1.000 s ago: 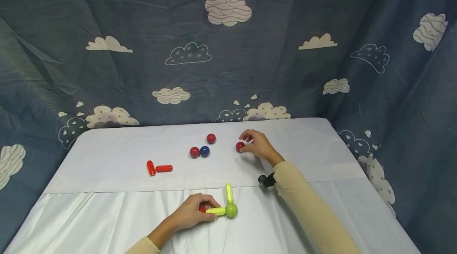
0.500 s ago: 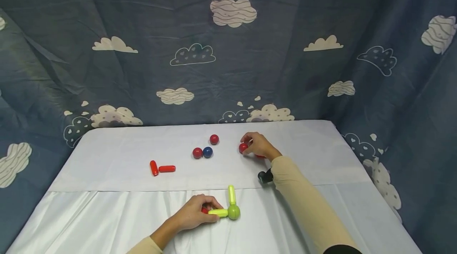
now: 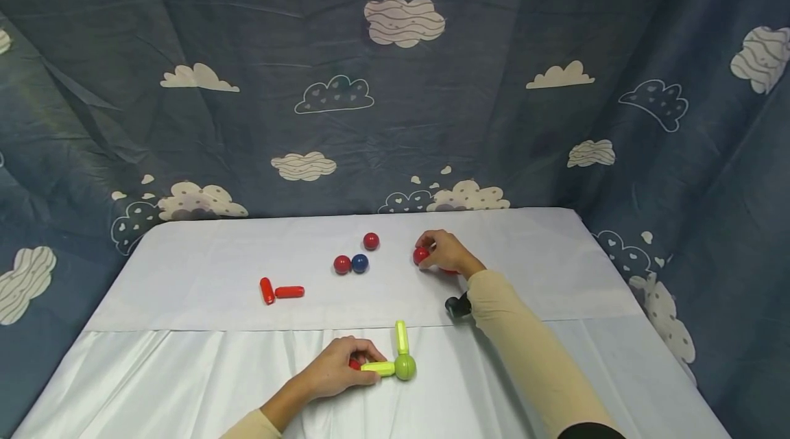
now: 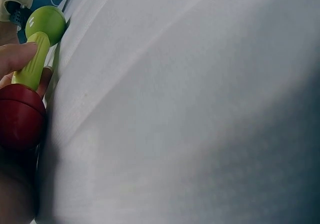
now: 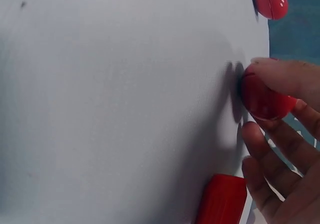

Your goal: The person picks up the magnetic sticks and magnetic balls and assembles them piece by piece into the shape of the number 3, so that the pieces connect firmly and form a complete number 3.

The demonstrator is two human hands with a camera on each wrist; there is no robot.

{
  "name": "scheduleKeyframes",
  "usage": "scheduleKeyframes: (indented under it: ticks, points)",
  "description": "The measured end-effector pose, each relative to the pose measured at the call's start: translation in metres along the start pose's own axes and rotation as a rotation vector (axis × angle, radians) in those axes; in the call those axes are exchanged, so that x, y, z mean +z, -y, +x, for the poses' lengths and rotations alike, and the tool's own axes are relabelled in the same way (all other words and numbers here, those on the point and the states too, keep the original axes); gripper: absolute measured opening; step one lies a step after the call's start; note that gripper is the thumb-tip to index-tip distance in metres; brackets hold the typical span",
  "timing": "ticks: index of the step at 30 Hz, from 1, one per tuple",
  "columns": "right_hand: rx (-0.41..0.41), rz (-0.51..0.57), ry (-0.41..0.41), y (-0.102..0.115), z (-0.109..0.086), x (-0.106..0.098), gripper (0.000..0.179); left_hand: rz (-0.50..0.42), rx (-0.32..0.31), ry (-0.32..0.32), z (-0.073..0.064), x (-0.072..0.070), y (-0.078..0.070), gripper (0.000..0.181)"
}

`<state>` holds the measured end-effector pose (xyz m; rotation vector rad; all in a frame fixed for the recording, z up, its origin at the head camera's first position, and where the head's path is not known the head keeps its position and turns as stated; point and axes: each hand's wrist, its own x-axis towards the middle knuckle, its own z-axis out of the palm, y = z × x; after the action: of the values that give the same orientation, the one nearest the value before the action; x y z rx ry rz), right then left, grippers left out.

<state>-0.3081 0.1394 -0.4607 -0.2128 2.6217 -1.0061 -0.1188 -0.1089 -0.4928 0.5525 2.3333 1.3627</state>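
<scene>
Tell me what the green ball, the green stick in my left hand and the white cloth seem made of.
Green ball: probably plastic, glossy, with a bright highlight. Green stick: likely molded plastic, satin, ridged lengthwise. White cloth: apparently fabric, matte, with soft folds.

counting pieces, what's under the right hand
The right hand pinches a red ball. Under that hand, one end of a red piece shows in the right wrist view; in the head view, the hand covers all but its edge.

A white-draped table (image 3: 197,247) spans the head view's lower half. Just below centre lie two red balls (image 3: 342,265) and a blue ball (image 3: 360,263); lower left of these, two red sticks (image 3: 289,292).
</scene>
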Motion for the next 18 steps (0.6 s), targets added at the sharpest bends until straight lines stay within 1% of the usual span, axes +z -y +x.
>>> scheduleKeyframes:
  ticks: [4, 8, 10, 14, 18]
  points:
    - [-0.028, -0.011, -0.039, 0.003, -0.005, 0.001, 0.039, 0.003, -0.001, 0.005, 0.001, 0.0, -0.001, 0.017]
    - [-0.076, 0.033, -0.086, 0.009, -0.016, 0.005, 0.039, 0.001, 0.015, 0.011, 0.003, -0.001, -0.002, 0.018]
    - [-0.099, 0.069, -0.098, 0.011, -0.023, 0.009, 0.038, -0.003, 0.019, 0.01, 0.004, -0.002, -0.003, 0.018]
    - [-0.117, 0.167, -0.109, 0.015, -0.036, 0.019, 0.037, -0.009, 0.018, 0.01, 0.003, -0.002, -0.002, 0.018]
    - [-0.132, 0.28, -0.1, 0.016, -0.046, 0.029, 0.035, -0.02, 0.016, 0.008, 0.001, -0.001, -0.001, 0.019]
